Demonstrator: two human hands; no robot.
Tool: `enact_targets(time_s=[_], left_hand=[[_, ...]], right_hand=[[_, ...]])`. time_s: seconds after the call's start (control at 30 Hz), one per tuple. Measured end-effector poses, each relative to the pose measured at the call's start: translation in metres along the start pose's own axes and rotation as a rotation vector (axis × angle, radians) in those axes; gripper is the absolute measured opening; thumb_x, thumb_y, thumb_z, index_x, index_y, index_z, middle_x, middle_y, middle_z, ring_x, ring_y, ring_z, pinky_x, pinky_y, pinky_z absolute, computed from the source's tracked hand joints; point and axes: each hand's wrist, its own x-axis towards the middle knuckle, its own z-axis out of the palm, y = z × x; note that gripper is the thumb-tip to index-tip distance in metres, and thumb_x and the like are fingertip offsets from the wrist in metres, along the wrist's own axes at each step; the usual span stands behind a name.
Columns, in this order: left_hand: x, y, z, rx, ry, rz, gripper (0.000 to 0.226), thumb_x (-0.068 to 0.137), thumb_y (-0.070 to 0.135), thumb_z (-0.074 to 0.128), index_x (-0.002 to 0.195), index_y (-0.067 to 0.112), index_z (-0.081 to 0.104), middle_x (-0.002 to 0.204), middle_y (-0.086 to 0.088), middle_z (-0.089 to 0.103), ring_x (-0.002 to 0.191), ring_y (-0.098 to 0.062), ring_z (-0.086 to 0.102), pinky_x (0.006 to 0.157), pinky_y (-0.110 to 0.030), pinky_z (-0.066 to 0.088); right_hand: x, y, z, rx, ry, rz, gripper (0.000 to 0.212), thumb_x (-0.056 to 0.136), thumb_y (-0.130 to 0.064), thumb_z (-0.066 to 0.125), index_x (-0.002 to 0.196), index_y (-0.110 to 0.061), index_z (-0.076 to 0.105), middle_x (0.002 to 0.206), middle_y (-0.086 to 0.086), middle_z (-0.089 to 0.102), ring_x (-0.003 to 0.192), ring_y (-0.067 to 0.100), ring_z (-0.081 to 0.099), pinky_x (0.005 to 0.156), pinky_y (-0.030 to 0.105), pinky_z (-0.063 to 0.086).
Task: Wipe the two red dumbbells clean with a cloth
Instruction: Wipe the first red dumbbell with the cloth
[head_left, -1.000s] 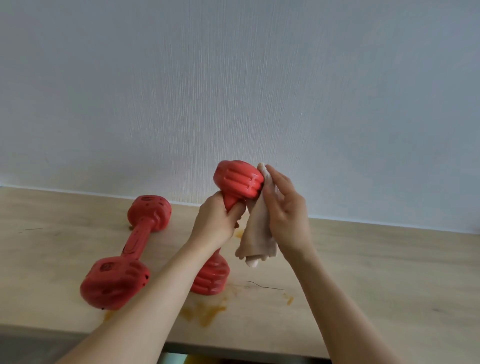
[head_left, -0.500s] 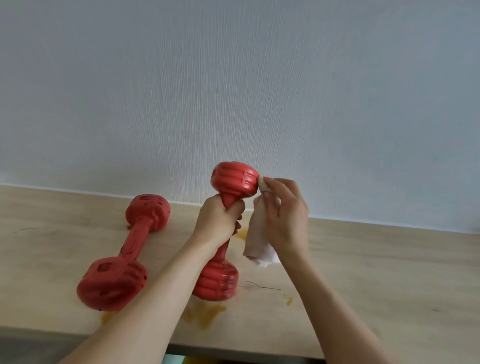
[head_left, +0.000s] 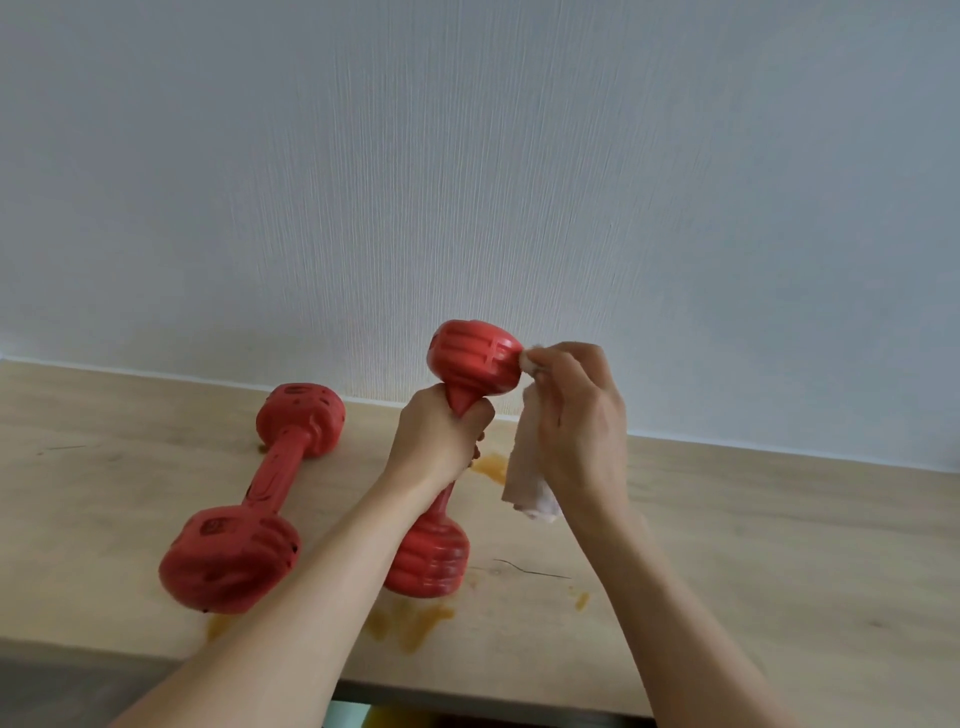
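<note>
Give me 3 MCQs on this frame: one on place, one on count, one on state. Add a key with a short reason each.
1. Where is the cloth pressed?
A. against the upper head of the held dumbbell
B. flat on the table
C. on the lying dumbbell

2. How many red dumbbells are there?
A. one
B. two
C. three

3. What does the left hand do?
A. rests open on the table
B. grips the handle of the held dumbbell
C. holds the cloth

Key: A, the right hand pushes it there; B, a second lying dumbbell rests on the table; B, fingers wrap the handle.

Pale textured wall behind; light wooden tabletop bearing orange stains.
</note>
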Motion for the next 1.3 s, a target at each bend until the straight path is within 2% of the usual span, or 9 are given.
enact_targets(time_s=[0.13,0.23,0.4,0.53,0.63,0.77,0.93,1.13,1.3], left_hand=[[-0.001,0.000,0.002,0.015,-0.003,0.002,0.023,0.082,0.011,0.052,0.060,0.011,0.056,0.050,-0.002,0.057,0.043,-0.015,0.054,0.055,-0.030,0.046],[0.000,0.000,0.003,0.022,0.001,-0.011,0.022,0.082,0.011,0.052,0.060,0.013,0.056,0.051,-0.002,0.058,0.044,-0.016,0.055,0.055,-0.028,0.046],[-0.001,-0.002,0.001,-0.033,0.000,-0.022,0.022,0.084,0.011,0.055,0.062,0.012,0.055,0.051,-0.002,0.055,0.040,-0.012,0.052,0.054,-0.029,0.044],[-0.001,-0.003,-0.003,-0.078,-0.010,-0.048,0.025,0.084,0.010,0.055,0.060,0.011,0.054,0.051,-0.002,0.052,0.043,-0.014,0.051,0.055,-0.030,0.044],[-0.003,-0.003,-0.004,-0.102,-0.015,-0.052,0.026,0.085,0.009,0.055,0.059,0.011,0.054,0.050,-0.002,0.052,0.044,-0.016,0.050,0.054,-0.029,0.043],[-0.003,-0.004,-0.005,-0.123,0.003,-0.059,0.024,0.085,0.009,0.054,0.061,0.011,0.054,0.052,-0.002,0.053,0.042,-0.013,0.050,0.049,-0.025,0.042],[-0.002,-0.002,-0.003,-0.106,0.007,-0.065,0.025,0.085,0.009,0.050,0.060,0.013,0.055,0.049,0.000,0.053,0.036,-0.009,0.047,0.042,-0.020,0.038],[-0.002,-0.002,0.000,-0.053,0.019,-0.049,0.022,0.084,0.009,0.051,0.062,0.011,0.054,0.052,-0.001,0.055,0.036,-0.006,0.050,0.047,-0.022,0.042],[-0.001,-0.002,0.000,0.100,0.039,-0.024,0.026,0.087,0.017,0.052,0.062,0.009,0.052,0.057,-0.004,0.057,0.051,-0.017,0.055,0.051,-0.027,0.040]], right_hand=[[-0.001,-0.016,0.004,-0.134,0.012,-0.148,0.027,0.083,-0.008,0.051,0.103,-0.017,0.067,0.109,0.003,0.058,0.092,0.028,0.054,0.060,0.037,0.048],[-0.003,-0.009,0.005,0.007,0.007,-0.050,0.027,0.087,-0.014,0.046,0.104,-0.018,0.066,0.108,0.000,0.055,0.094,0.025,0.055,0.069,0.038,0.049],[-0.004,0.001,0.002,0.152,-0.033,0.142,0.023,0.092,-0.001,0.050,0.103,-0.010,0.068,0.102,-0.004,0.054,0.091,0.009,0.055,0.077,0.005,0.037],[-0.005,0.006,0.009,0.139,-0.072,0.205,0.023,0.094,-0.003,0.049,0.105,-0.009,0.068,0.103,-0.003,0.055,0.092,0.011,0.057,0.073,0.001,0.035],[-0.011,0.008,0.013,0.103,-0.112,0.233,0.023,0.094,-0.004,0.048,0.106,-0.009,0.067,0.104,-0.002,0.055,0.094,0.015,0.058,0.072,0.005,0.037],[-0.011,-0.002,0.011,0.102,-0.046,0.183,0.021,0.096,-0.011,0.047,0.106,-0.011,0.066,0.108,-0.002,0.055,0.095,0.016,0.057,0.078,0.023,0.042],[-0.012,-0.019,0.012,0.052,-0.055,-0.004,0.025,0.090,-0.018,0.045,0.103,-0.015,0.066,0.108,-0.002,0.055,0.093,0.024,0.057,0.070,0.038,0.048],[-0.011,0.000,0.008,-0.002,-0.027,0.056,0.027,0.089,-0.023,0.043,0.104,-0.017,0.065,0.107,-0.001,0.054,0.094,0.027,0.058,0.068,0.039,0.049],[-0.006,-0.020,0.013,-0.091,0.048,-0.096,0.028,0.090,-0.026,0.041,0.096,-0.017,0.067,0.102,0.002,0.058,0.089,0.026,0.054,0.055,0.038,0.048]])
